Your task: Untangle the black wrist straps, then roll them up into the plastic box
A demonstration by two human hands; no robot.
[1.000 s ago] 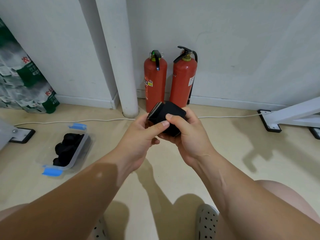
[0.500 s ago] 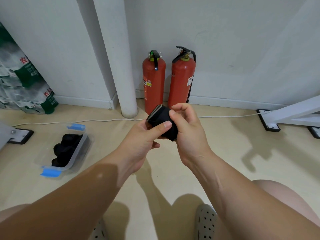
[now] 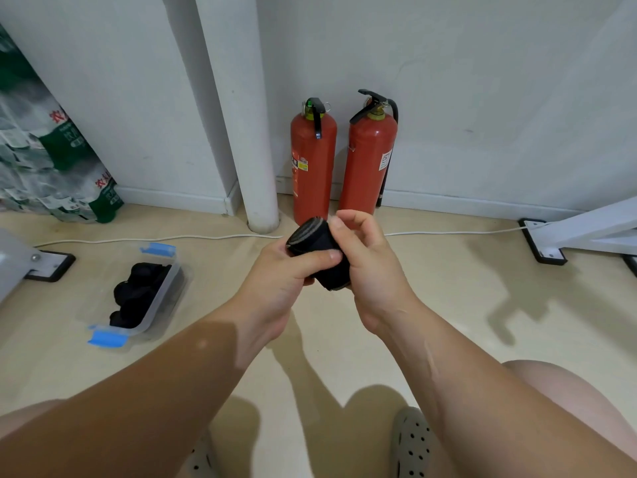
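Observation:
A black wrist strap [image 3: 319, 250], rolled into a tight cylinder with its grey coiled end facing up and left, is held in the air between both hands. My left hand [image 3: 281, 282] grips it from the left, thumb laid across its front. My right hand [image 3: 367, 267] curls round its right side, fingers bent over the top. On the floor to the left lies a clear plastic box [image 3: 162, 294] with blue clips, open, holding several rolled black straps [image 3: 136, 298].
Two red fire extinguishers [image 3: 313, 160] stand against the white wall, beside a white pipe [image 3: 248, 132]. A white cable [image 3: 155, 239] runs along the floor. Packs of bottled water [image 3: 44, 157] are stacked at left; white frame feet [image 3: 548, 243] stand at right. My sandalled feet are below.
The strap has been rolled tighter into a compact cylinder, its coiled end now turned up. Both hands shifted slightly around it while keeping hold.

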